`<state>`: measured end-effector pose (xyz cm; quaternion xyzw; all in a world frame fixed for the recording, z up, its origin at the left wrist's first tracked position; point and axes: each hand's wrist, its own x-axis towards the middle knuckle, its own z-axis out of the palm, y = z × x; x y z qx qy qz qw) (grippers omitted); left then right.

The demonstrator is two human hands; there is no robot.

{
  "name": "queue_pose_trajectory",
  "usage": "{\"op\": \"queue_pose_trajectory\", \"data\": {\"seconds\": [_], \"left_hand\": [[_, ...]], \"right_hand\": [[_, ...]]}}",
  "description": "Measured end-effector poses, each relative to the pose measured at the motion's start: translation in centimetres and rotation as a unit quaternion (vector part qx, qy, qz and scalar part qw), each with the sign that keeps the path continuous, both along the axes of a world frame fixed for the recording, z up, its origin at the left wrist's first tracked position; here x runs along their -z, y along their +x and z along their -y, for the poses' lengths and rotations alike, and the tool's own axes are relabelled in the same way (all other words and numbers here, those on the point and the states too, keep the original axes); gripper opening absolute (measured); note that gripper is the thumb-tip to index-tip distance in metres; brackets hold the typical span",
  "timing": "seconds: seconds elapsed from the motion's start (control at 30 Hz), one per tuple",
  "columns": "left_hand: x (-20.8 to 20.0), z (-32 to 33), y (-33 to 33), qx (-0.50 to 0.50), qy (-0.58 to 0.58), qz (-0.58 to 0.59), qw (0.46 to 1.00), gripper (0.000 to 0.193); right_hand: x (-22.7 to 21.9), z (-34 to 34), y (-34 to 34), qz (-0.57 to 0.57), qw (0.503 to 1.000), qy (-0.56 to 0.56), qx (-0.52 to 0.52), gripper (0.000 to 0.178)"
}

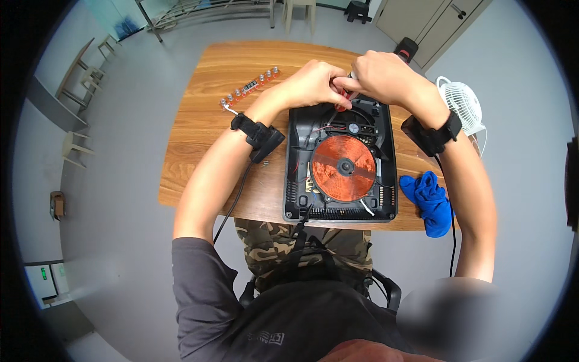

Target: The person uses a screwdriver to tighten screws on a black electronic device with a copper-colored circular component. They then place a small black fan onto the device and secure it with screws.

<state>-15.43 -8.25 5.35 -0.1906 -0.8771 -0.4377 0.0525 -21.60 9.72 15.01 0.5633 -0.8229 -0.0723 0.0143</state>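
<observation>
An opened induction cooker (288, 181) lies on the wooden table, its round copper coil (332, 181) and dark inner parts exposed. At its far end, both hands meet over the black cooling fan area. My right hand (383, 75) is closed around the upper part of a screwdriver, which its fingers mostly cover. Lower down, the fingers of my left hand (319, 84) pinch near the screwdriver's red handle (342, 104). Its thin shaft seems to slant down into the housing; the tip is hard to make out.
Left of the cooker lies a narrow red circuit board (250, 88) with several silver buttons. Small screws (265, 163) rest on the wooden table (199, 151). A blue cloth (431, 202) sits at the right edge, with a white fan (461, 99) beyond. Wrist-strap cables trail down both arms.
</observation>
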Motion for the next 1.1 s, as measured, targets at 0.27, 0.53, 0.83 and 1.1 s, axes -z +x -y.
{"op": "queue_pose_trajectory", "data": {"seconds": [0.27, 0.53, 0.83, 1.1], "left_hand": [[-1.3, -0.6, 0.8, -0.018, -0.042, 0.032, 0.998, 0.032], [-0.2, -2.2, 1.9, -0.038, 0.011, -0.001, 0.999, 0.027], [0.0, -1.3, 2.7, -0.102, 0.027, 0.042, 0.994, 0.027], [1.6, -2.9, 2.1, -0.095, 0.04, 0.016, 0.995, 0.041]], "right_hand": [[0.2, -1.4, -0.9, 0.099, 0.99, -0.043, -0.088, 0.042], [0.2, 0.1, 2.3, 0.067, 0.995, -0.003, 0.08, 0.048], [1.6, -1.4, 0.6, 0.082, 0.986, -0.125, -0.075, 0.035], [0.3, -1.1, 0.4, 0.087, 0.991, -0.019, 0.103, 0.053]]}}
